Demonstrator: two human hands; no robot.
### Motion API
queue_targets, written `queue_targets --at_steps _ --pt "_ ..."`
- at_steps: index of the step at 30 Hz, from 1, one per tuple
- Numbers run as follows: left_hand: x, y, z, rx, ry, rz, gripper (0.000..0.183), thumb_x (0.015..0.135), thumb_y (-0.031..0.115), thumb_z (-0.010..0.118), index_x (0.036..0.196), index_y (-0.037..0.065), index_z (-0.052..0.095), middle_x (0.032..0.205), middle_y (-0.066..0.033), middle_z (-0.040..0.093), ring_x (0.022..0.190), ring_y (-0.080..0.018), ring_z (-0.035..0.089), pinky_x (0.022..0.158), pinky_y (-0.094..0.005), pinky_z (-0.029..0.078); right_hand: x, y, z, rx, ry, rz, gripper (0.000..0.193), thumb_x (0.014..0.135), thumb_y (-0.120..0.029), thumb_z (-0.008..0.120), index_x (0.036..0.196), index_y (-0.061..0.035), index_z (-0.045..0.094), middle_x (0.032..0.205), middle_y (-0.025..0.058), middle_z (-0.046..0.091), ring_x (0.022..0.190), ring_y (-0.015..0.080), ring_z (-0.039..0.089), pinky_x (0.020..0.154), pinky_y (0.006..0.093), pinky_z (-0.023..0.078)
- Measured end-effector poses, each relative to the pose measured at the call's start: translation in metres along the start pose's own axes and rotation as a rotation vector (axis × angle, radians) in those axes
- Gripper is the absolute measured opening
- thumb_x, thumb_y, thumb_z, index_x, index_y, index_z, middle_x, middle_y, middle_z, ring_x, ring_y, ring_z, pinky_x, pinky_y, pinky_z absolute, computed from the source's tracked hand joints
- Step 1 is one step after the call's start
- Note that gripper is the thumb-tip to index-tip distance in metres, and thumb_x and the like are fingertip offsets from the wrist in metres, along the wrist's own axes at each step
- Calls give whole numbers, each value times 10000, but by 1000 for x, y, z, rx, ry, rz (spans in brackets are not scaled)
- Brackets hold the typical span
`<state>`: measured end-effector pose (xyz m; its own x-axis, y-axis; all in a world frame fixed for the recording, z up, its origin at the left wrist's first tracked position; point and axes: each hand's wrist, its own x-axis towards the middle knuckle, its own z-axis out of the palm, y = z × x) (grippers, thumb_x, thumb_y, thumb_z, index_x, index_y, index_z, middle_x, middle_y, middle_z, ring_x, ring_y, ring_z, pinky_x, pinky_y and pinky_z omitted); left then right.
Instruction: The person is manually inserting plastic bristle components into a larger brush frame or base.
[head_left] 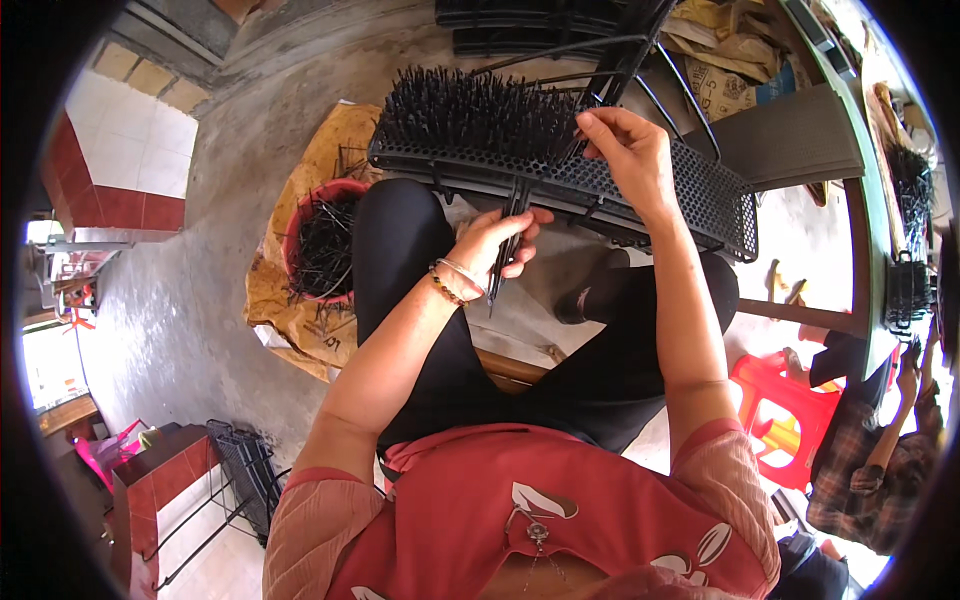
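A long black rack [690, 190] with a perforated top lies across in front of my knees. Thin black sticks [470, 115] stand upright, packed close together, over its left and middle part. Toward the right end the holes are bare. My left hand [500, 243] is closed round a small bundle of thin black sticks [508, 250], held slanting just below the rack's near edge. At the right border of the packed sticks, my right hand [630, 150] pinches thumb and forefinger together over the rack. Whatever lies between those fingertips is too small to make out.
A red basin [292, 245] of loose black sticks stands on brown paper [265, 300] at left. A grey panel [785, 140] and a green-edged table [872, 215] stand at right. Beside a red stool [785, 400], another person [870, 480] sits at the far right.
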<state>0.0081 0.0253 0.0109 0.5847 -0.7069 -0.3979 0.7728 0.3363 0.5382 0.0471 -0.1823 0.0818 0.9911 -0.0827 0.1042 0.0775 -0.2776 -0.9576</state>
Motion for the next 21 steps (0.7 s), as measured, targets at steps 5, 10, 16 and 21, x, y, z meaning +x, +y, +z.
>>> queue_targets --at_steps 5,10,16,21 --pt "0 -2 2 58 -2 -44 337 927 181 492 1204 -10 510 779 23 454 590 -56 421 400 -176 294 4 5 10 -64 120 -113 202 867 -171 651 969 2 676 752 21 659 621 60 566 579 201 463" --pt "-1 -4 4 46 25 -62 317 923 149 470 1212 21 496 784 9 457 591 -61 425 397 -179 295 5 11 18 -188 110 -186 190 862 -155 649 967 1 673 741 35 654 615 69 568 572 219 461" --pt "-1 -4 4 22 108 -44 163 922 152 479 1042 46 510 784 -24 477 569 -86 434 380 -196 291 3 15 28 -347 69 -520 150 818 -91 663 946 -14 672 834 111 650 686 216 629 614 289 492" --pt "-2 -2 9 63 115 -34 154 918 162 489 1012 42 514 810 -42 522 574 -99 467 365 -206 304 2 23 29 -543 -2 -697 191 797 -87 673 978 -26 668 855 107 630 730 273 624 626 338 507"
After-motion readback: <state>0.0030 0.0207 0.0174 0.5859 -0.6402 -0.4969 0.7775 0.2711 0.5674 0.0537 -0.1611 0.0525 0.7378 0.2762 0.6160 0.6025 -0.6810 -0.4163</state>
